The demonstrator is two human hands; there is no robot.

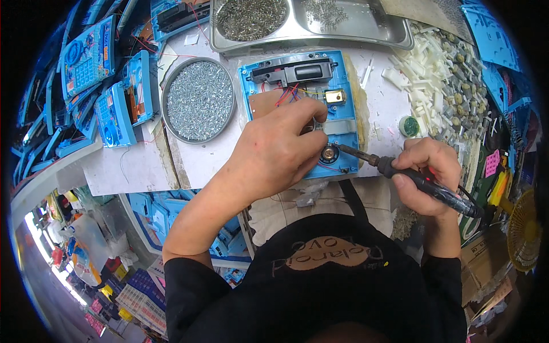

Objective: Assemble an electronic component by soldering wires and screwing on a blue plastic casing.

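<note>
Blue casing (346, 71) lies open-side up under the left hand (289, 143), the nearer one — fingers bent together; I cannot tell what they grip. Right hand (429, 157) grips a soldering iron (426, 184), slanting up-left, tip just beside the speaker (329, 153). White table (378, 117) shows rightward — the round tray (197, 100) stands near the left edge.

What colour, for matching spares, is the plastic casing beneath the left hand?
Light blue plastic casing, seen best in the head view.
</note>
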